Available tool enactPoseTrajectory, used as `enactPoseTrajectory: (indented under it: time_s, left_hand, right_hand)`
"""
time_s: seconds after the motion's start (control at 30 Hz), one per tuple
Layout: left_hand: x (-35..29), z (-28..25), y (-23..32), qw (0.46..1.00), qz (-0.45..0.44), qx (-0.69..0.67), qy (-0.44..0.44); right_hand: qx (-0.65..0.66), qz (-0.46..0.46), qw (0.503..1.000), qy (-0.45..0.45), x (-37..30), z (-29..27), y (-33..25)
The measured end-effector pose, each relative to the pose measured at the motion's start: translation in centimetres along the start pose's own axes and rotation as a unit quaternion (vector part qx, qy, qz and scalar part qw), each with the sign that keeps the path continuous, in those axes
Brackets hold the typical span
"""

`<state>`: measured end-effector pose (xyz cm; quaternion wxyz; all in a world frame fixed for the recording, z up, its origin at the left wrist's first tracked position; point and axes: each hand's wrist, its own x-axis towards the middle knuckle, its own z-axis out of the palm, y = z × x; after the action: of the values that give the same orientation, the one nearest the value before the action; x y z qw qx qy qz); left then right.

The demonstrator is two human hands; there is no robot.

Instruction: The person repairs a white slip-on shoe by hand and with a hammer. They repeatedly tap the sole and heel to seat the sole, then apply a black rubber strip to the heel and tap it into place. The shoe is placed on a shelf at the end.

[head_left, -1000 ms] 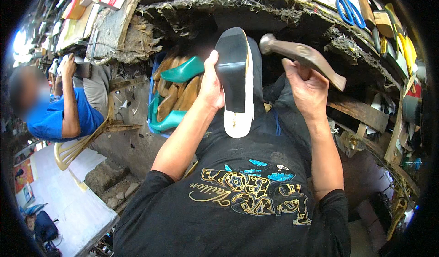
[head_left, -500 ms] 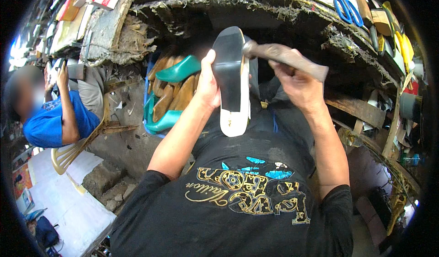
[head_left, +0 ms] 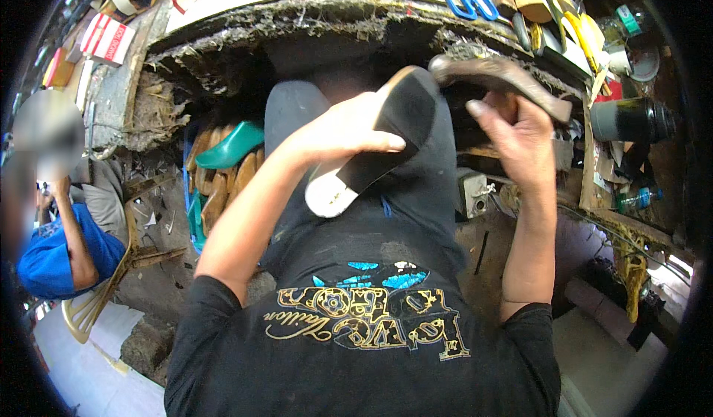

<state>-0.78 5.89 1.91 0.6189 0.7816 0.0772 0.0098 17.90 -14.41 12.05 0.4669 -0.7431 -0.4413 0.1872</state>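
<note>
My left hand [head_left: 336, 131] is closed around a shoe [head_left: 413, 112] held sole up above my lap, the thumb pressed across the sole. The sole is black with a pale edge at the toe, and its heel end is white. The shoe tilts, toe toward the upper right. In my right hand [head_left: 522, 141] is a hammer [head_left: 494, 73] with a worn, curved brownish metal head. Its rounded end is beside the shoe's toe; I cannot tell whether they touch. The hammer's handle is mostly hidden by my hand.
A ragged-edged workbench [head_left: 312, 17] spans the front, with blue-handled scissors [head_left: 470, 1] and a red-and-white box [head_left: 105, 38] on it. Left of my legs, a blue crate [head_left: 186, 187] holds wooden and green shoe lasts [head_left: 232, 146]. A person in a blue shirt [head_left: 70, 250] sits at far left.
The shoe has turned from nearly upright to a slant, and my left thumb now lies across its sole. The hammer has stayed by the toe. My view has shifted, showing more bench and my knees.
</note>
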Motion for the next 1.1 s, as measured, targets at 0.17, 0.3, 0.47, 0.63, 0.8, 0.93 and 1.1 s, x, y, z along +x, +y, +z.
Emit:
enactPoseTrajectory:
  time_s: [0.17,0.3,0.47,0.63,0.8,0.93,1.1]
  left_hand:
    - [-1.8,4.2,2.0,0.933,-0.138,0.33,0.034]
    - [-6.5,6.4,2.1,0.896,-0.168,0.41,-0.001]
    - [-6.0,1.3,2.3,0.915,-0.128,0.381,0.046]
    - [-6.5,-1.8,1.4,0.937,-0.038,0.32,0.134]
    - [-7.5,-0.1,-3.6,0.966,-0.029,0.085,0.241]
    - [-7.5,0.0,-6.0,0.928,0.069,0.267,0.25]
    - [-7.5,-0.1,-5.5,0.952,-0.004,0.151,0.267]
  right_hand:
    - [-0.003,0.11,0.992,0.055,-3.5,-1.5,2.9]
    - [0.005,0.197,0.98,0.02,-5.4,-0.3,5.6]
    - [-0.005,0.189,0.982,0.005,-4.7,-0.6,4.3]
    - [0.027,0.021,0.999,0.006,-4.1,1.0,0.3]
    - [-0.145,-0.109,0.977,-0.111,-2.9,5.6,-1.0]
    - [-0.346,-0.05,0.921,-0.173,-1.6,6.9,-1.3]
    - [-0.248,-0.159,0.947,-0.125,-1.3,7.9,-2.1]
